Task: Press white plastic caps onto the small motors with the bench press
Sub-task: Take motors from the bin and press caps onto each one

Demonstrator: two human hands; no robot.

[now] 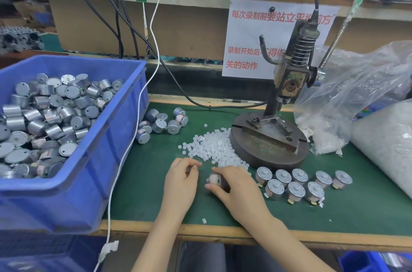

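My right hand (236, 184) grips a small silver motor (214, 179) low over the green mat, its end turned toward my left hand. My left hand (181, 179) has its fingertips curled at the near edge of a pile of white plastic caps (214, 149); whether it pinches a cap I cannot tell. The bench press (287, 84) stands on its round base (267, 149) behind the pile, with nothing on its fixture. Several capped motors (298, 184) stand in two rows right of my right hand. Loose uncapped motors (162, 123) lie by the blue bin.
A blue bin (107, 160) full of motors fills the left. Clear plastic bags (356, 93) of white caps sit at the right. A white cable (133, 129) hangs down past the bin. The press lever (341, 31) slants up to the right. A paper sign (249, 37) hangs behind.
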